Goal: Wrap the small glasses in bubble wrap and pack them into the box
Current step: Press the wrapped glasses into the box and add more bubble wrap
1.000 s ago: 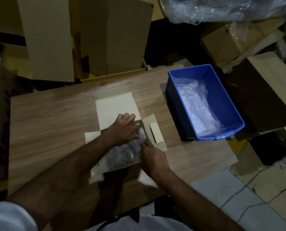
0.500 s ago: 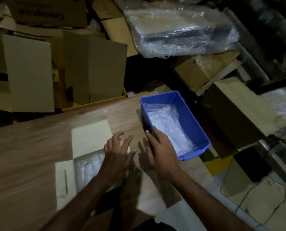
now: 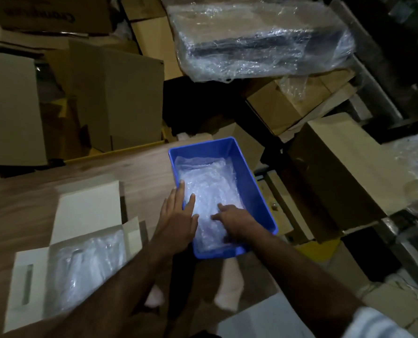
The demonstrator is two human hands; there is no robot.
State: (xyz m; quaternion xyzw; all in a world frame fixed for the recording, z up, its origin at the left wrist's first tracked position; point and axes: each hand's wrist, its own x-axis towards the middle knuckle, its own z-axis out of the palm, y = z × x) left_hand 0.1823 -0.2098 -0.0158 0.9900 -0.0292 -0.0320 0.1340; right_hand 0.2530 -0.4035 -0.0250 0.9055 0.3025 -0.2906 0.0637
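- Blue bin (image 3: 249,181) — on the wooden tabletop (image 3: 56,191), at its right edge; holds loose bubble wrap (image 3: 208,184).
- Left hand (image 3: 178,215) — fingers straight and spread, laid over the bin's left wall, tips on the wrap.
- Right hand (image 3: 237,222) — inside the bin, fingers bent down into the wrap; whether they grip it cannot be told.
- White box (image 3: 30,276) — open on the tabletop, flaps spread, left of the bin; bubble-wrapped contents (image 3: 86,269) inside, the glasses themselves not discernible.
- Cardboard cartons (image 3: 115,98) — stacked behind the tabletop.
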